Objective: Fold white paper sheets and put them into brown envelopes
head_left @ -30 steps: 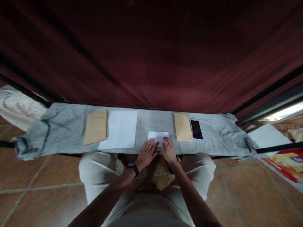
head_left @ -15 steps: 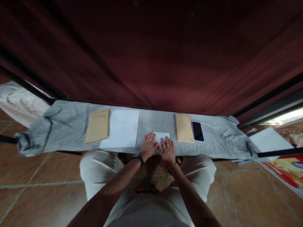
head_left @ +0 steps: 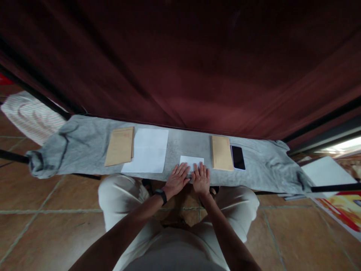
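Observation:
A small white folded sheet of paper [head_left: 191, 159] lies flat near the front edge of the grey cloth. My left hand [head_left: 177, 178], with a dark band on its wrist, rests on the paper's left part, fingers stretched out. On its right part lies my right hand [head_left: 201, 178], palm down with the fingers extended. Both hands cover the paper's lower portion. Left of them are large white sheets [head_left: 149, 150], partly beside a stack of brown envelopes [head_left: 120, 146]. To the right is another stack of brown envelopes [head_left: 221, 152], next to a dark-screened phone [head_left: 238, 157].
The grey cloth [head_left: 259, 165] covers a narrow bench-like surface, rumpled at both ends. A dark red curtain [head_left: 180, 82] hangs behind it. Dark metal bars run at both sides. A white board [head_left: 327, 171] and a colourful printed box [head_left: 342, 207] are at the right.
My left hand has slid slightly left and down on the paper, leaving more of its upper left visible. My right hand stays almost in place. The view has tilted a little.

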Demonstrator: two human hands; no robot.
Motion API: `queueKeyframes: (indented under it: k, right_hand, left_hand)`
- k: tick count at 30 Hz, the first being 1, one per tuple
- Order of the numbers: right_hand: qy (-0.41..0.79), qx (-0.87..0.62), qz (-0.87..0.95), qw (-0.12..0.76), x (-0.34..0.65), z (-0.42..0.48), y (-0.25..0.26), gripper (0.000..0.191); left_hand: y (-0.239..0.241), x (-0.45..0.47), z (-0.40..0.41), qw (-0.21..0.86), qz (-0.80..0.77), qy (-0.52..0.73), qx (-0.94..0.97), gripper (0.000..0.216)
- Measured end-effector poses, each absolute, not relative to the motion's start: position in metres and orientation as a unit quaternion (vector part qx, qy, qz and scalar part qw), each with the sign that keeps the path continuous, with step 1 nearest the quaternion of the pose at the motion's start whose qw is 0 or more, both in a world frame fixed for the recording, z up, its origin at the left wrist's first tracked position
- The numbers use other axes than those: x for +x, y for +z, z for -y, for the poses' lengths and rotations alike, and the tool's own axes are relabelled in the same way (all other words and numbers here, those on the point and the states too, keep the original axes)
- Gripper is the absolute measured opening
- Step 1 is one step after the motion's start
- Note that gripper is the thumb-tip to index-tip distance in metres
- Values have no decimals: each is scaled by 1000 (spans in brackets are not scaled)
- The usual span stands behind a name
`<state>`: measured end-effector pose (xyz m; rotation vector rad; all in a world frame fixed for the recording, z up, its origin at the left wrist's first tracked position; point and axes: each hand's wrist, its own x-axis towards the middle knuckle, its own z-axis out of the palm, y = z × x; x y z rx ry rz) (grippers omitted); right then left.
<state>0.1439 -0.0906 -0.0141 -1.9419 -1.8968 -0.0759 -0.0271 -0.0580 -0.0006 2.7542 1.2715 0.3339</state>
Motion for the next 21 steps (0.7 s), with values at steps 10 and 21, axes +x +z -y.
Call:
queueKeyframes:
  k: [10,21]
  right_hand:
    - [4,-634,751,184,133,104,-9,50]
    - [-16,-663,725,186,170,119,-15,53]
  left_hand:
    - [-3,-33,60,34,-405,94,909,63]
    - [10,-39,59,40,-406,97,908,56]
